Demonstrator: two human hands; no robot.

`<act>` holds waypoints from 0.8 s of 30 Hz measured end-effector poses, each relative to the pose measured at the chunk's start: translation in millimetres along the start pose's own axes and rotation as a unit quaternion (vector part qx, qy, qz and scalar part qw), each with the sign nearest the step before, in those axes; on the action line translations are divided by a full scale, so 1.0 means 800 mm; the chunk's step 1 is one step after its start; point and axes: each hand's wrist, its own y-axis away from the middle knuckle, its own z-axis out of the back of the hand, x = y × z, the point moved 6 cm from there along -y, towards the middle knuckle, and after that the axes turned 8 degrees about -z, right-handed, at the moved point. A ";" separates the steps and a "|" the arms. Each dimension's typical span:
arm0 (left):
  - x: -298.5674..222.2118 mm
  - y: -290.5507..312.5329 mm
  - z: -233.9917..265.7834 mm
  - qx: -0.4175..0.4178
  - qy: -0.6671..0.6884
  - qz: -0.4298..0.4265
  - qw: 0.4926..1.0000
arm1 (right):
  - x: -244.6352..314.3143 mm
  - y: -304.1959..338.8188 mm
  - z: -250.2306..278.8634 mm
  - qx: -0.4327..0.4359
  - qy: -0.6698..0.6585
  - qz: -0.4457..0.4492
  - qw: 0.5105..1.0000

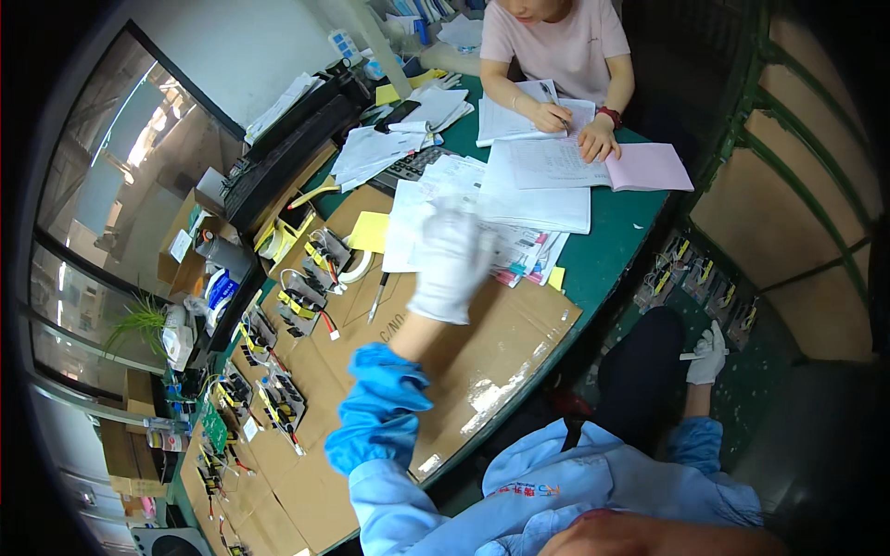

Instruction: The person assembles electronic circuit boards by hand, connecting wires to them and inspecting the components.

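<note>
Green-topped bench (pixel 621 227), brown cardboard (pixel 519 324) laid over its near part, papers toward the far edge where a person in a pale pink top (pixel 579 46) writes. Circuit boards (pixel 281 400) line the cardboard's left side, leads trailing; more boards (pixel 695 276) sit low beyond the bench's right edge, just ahead of your right hand (pixel 707 360). Handling, by judgement: light, stiff boards, delicate on the component side, with limp leads that could snag; take them by opposite bare edges, never the wires. Loose papers (pixel 408 222) near your left hand (pixel 451 264) should be light, floppy, apt to slide under a glove. Pose: your left forearm reaches across the cardboard toward the papers, gloved hand blurred; can't tell what its fingers hold. Your right arm hangs low off the bench, gloved fingers pointing toward the lower boards; whether that pale strip beside them is thumb or held object, can't tell.
</note>
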 end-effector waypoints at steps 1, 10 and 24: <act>0.042 0.009 0.022 -0.044 -0.066 0.008 0.997 | 0.006 0.006 -0.005 -0.025 0.024 0.015 0.999; 0.312 0.163 0.043 0.110 -0.158 0.406 0.893 | 0.032 0.049 -0.089 -0.052 0.140 0.052 0.987; 0.444 0.218 0.134 -0.158 0.058 0.506 0.846 | 0.076 0.086 -0.133 -0.014 0.165 0.104 0.981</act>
